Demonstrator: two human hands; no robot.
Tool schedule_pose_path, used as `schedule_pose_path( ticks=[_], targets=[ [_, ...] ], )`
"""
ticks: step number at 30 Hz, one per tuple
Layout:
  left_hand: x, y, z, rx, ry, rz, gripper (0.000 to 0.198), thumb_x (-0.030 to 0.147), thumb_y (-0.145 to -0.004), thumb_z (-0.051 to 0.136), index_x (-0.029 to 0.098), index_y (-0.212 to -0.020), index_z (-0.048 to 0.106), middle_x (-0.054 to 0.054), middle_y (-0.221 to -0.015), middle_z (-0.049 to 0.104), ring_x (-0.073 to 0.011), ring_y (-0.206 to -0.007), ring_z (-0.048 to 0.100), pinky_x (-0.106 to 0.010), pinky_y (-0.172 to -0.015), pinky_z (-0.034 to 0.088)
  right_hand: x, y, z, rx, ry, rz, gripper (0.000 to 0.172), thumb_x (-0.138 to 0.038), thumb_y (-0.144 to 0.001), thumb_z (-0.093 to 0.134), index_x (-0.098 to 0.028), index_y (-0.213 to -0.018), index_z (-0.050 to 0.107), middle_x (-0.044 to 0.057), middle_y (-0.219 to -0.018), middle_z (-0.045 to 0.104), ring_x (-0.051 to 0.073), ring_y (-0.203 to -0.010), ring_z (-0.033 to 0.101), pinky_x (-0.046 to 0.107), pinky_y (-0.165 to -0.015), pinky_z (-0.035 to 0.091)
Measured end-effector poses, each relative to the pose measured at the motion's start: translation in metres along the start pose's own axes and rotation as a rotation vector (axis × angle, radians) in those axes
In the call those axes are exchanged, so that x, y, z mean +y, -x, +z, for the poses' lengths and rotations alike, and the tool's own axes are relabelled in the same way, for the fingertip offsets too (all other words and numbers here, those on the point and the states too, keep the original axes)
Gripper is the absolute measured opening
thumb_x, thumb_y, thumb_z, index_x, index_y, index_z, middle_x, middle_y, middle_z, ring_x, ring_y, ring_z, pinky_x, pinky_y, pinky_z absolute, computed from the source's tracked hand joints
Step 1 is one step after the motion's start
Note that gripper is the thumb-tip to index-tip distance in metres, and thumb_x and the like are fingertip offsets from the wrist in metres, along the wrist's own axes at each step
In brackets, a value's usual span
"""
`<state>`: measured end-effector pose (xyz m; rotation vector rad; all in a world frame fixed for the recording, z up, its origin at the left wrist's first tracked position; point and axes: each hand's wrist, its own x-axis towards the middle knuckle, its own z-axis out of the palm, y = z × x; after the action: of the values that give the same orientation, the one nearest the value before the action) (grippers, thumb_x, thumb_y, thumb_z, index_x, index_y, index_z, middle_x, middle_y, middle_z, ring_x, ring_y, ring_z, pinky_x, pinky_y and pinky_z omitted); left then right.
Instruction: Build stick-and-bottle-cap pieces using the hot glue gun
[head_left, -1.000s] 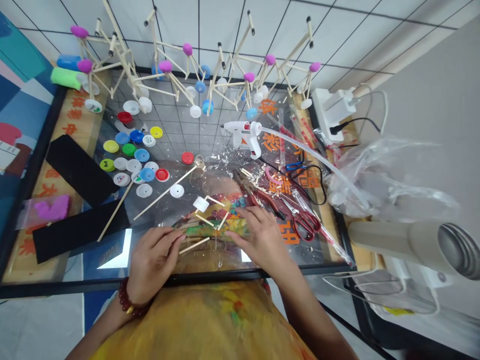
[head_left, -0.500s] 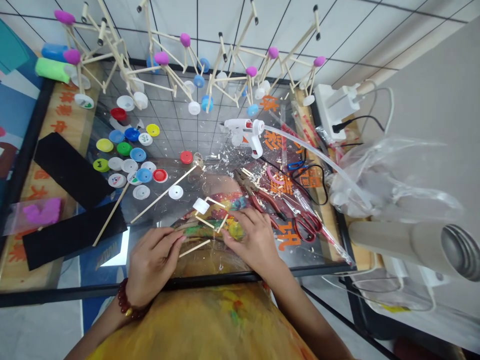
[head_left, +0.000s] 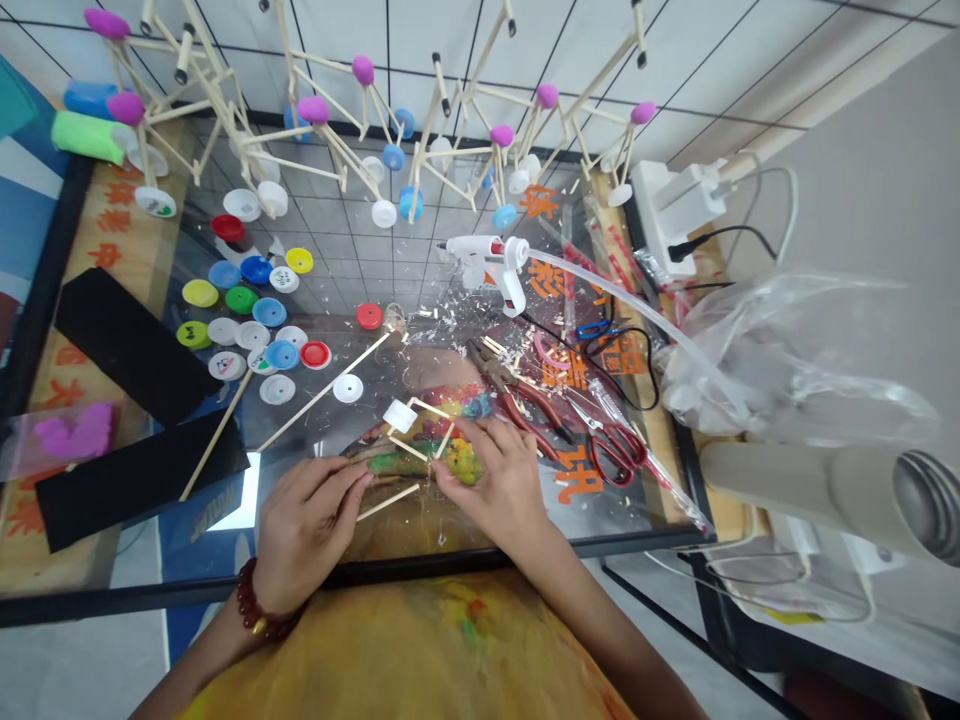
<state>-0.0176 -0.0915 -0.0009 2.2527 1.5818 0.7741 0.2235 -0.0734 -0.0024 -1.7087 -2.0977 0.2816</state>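
Head view: at the near edge of a glass counter (head_left: 345, 275), the left hand (head_left: 307, 520) and right hand (head_left: 502, 490) each pinch, fingers pressed together, one end of a small stick frame (head_left: 420, 452). The frame lies between them, long axis left to right, with a white cap (head_left: 400, 415) at its far corner. Beyond lie red pliers (head_left: 517, 395), scissors (head_left: 615, 450), a glue gun (head_left: 491, 262), bottle caps (head_left: 255, 310), then stick models (head_left: 420, 150). Orange Chinese characters (head_left: 574, 475) on the counter are unreadable.

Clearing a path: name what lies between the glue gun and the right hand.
Head view: pliers and wood scraps lie between glue gun and right hand.
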Motion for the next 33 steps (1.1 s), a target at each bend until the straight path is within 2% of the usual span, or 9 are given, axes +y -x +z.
schedule_pose_path(
  ticks=[14, 21, 29, 33],
  targets=[
    [0.001, -0.0017, 0.0001, -0.003, 0.015, -0.017, 0.017, 0.014, -0.083, 0.067, 0.022, -0.098, 0.068, -0.003, -0.091, 0.068, -0.0163, -0.079, 0.063, -0.03, -0.074, 0.051, 0.0025, 0.0006, 0.001, -0.044, -0.093, 0.015, 0.041, -0.041, -0.084, 0.067, -0.02, -0.12, 0.062, 0.007, -0.1, 0.064, 0.023, -0.094, 0.058, 0.037, -0.082, 0.033],
    [0.0003, -0.0022, 0.002, -0.008, 0.012, -0.019, 0.018, 0.014, -0.083, 0.068, 0.022, -0.099, 0.068, -0.003, -0.091, 0.068, -0.0163, -0.079, 0.063, -0.031, -0.075, 0.05, 0.0034, 0.0013, 0.0042, -0.051, -0.088, 0.002, 0.057, -0.053, -0.082, 0.069, -0.02, -0.127, 0.059, 0.007, -0.102, 0.064, 0.024, -0.097, 0.058, 0.037, -0.084, 0.033],
    [0.0004, -0.0007, -0.0002, -0.003, -0.004, -0.008, 0.017, 0.014, -0.083, 0.068, 0.022, -0.099, 0.068, -0.003, -0.092, 0.068, -0.0153, -0.08, 0.063, -0.03, -0.074, 0.051, 0.0052, 0.003, 0.0032, -0.047, -0.084, 0.017, 0.056, -0.057, -0.084, 0.064, -0.021, -0.126, 0.06, 0.008, -0.104, 0.066, 0.025, -0.097, 0.059, 0.036, -0.081, 0.035],
    [0.0009, -0.0013, -0.0005, -0.004, 0.003, -0.013, 0.016, 0.015, -0.084, 0.067, 0.022, -0.099, 0.068, -0.003, -0.092, 0.068, -0.0153, -0.08, 0.063, -0.03, -0.074, 0.051, 0.0071, 0.0041, 0.0022, -0.052, -0.117, 0.016, 0.042, -0.05, -0.09, 0.062, -0.023, -0.122, 0.063, 0.007, -0.103, 0.067, 0.023, -0.096, 0.06, 0.036, -0.082, 0.035]
  ],
)
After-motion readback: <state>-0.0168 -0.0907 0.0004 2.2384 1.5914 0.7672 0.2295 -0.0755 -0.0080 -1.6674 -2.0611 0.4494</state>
